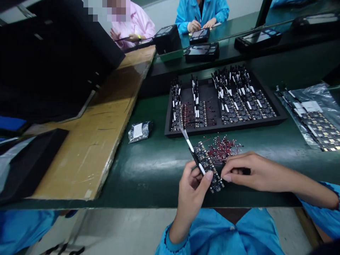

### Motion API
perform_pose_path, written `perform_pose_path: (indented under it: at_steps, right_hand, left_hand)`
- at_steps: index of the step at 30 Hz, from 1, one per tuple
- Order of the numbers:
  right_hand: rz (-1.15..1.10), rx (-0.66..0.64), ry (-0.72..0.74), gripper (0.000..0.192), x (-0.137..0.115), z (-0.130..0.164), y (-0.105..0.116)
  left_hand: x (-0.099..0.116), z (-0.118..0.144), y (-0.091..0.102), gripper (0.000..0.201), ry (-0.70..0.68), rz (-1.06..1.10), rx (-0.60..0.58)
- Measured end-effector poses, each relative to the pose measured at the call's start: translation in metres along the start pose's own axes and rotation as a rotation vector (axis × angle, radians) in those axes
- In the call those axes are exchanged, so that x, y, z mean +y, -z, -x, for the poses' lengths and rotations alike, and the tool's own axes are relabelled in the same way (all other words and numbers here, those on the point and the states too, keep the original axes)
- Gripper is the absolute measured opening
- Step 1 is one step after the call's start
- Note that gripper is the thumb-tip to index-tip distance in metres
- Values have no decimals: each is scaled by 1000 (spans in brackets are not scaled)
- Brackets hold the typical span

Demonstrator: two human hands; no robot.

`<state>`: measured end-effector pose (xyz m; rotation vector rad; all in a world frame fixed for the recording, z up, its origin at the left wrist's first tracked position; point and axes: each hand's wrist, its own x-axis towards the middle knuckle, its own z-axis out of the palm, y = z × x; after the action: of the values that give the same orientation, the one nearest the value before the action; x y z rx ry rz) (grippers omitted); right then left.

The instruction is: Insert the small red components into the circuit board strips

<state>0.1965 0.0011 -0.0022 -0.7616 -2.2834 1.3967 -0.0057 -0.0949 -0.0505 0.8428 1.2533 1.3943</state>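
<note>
Circuit board (208,166) sits pinched in the left hand (191,187), thumb pressed on its near end and fingers curled behind, so the board is lifted off the desk (148,166) and angled up and away from the grip. A white-tabbed flat cable (186,139) runs on from the board's far end, beyond the grip, free in the air; holding the board by its near end seems to leave the component face open.

Right hand (252,173) lies flat just to the right of that grip, fingertips drawn together near the board's lower corner. Whether they pinch something small I cannot tell; the tips hide it.

Loose pile of red-leaded parts (222,148) lies on the desk just beyond both hands, probably kept within easy reach of the right fingertips.

Farther beyond the grip, a black tray (276,118) holds rows of similar boards with cables standing up, sorted in columns. To the right, more boards rest on a clear bag (318,95). To the left, a small silvery packet (139,131) and a cardboard sheet (87,148). Other people in blue and pink coats work at the far side.
</note>
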Motion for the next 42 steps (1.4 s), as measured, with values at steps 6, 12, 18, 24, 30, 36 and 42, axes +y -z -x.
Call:
perform_pose_path:
  at_steps: [6,12,18,24,30,36,42]
  right_hand:
    - [49,46,-8,15,6,-1,-10]
    - [72,41,5,16,8,-1,-11]
    - [33,19,-33,12,6,-1,-10]
    - [6,-56,-95,10,3,-1,-5]
    - [-8,-40,-93,9,5,0,-6]
    - [-5,-37,-122,14,8,-1,-10]
    - [-42,59,-86,16,18,-1,-20]
  left_hand:
    - [5,3,-1,38,-49,-28,-71]
    - [2,2,-1,38,-56,-42,-64]
    - [0,2,1,39,-67,-59,-78]
    - [2,2,0,38,-76,-75,-85]
    - [1,3,-1,38,-74,-86,-73]
    - [-1,2,-1,39,-52,-91,-37]
    - [1,-1,-1,39,2,-7,-17]
